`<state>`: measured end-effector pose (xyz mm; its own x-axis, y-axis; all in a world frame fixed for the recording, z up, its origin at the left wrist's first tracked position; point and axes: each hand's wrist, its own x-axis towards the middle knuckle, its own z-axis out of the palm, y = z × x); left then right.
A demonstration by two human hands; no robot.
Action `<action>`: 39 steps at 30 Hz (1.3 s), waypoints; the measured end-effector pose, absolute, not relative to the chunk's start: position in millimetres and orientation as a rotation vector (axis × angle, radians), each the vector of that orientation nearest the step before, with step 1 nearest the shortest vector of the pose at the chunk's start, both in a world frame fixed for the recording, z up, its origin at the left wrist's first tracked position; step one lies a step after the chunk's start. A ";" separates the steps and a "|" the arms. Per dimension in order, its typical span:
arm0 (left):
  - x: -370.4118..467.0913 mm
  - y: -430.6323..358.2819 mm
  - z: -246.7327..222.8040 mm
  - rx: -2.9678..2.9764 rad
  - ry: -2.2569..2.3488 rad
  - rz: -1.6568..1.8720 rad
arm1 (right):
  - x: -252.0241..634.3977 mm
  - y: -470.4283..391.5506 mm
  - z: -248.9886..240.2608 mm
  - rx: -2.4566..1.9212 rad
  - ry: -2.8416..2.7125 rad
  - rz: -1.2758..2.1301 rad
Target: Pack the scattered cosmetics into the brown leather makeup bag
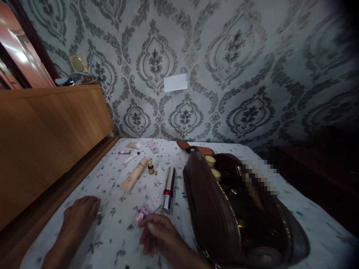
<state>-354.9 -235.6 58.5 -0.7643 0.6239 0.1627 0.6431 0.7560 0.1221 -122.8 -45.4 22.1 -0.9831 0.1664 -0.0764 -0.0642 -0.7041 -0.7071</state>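
bedsheet [117, 239]: matt printed cloth | bag [213, 220]: smooth, softly glossy brown leather-like skin, metal zip | lipstick tube [168, 188]: shiny metal, red band | headboard [47, 138]: smooth satin wood | beige tube [134, 175]: matt plastic

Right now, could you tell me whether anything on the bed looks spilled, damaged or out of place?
Nothing looks spilled or broken. The brown bag lies open, and cosmetics lie loose on the sheet: a silver tube, a beige tube, a small pink item by the right hand. The left hand rests flat.

- Beige tube [134, 175]: left of the silver cylinder [168, 184].
- Small amber bottle [150, 167]: between them.
- Wooden headboard [50, 134]: far left.
- White card [175, 82]: on the wall above.
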 end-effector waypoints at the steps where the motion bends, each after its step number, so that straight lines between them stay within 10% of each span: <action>1: -354.1 -241.8 57.1 -0.998 -2.853 -0.297 | -121.9 -45.4 23.6 -0.212 -1.160 2.774; 39: -344.8 -189.4 41.6 -1.453 -2.573 -0.296 | -109.4 -56.2 21.1 -0.228 -1.914 2.474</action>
<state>-344.8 -189.4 41.6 -0.5102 0.8244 0.2451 0.8585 0.5051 0.0879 -109.4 -56.2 21.1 -0.9895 0.0924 -0.1115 0.0848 -0.2551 -0.9632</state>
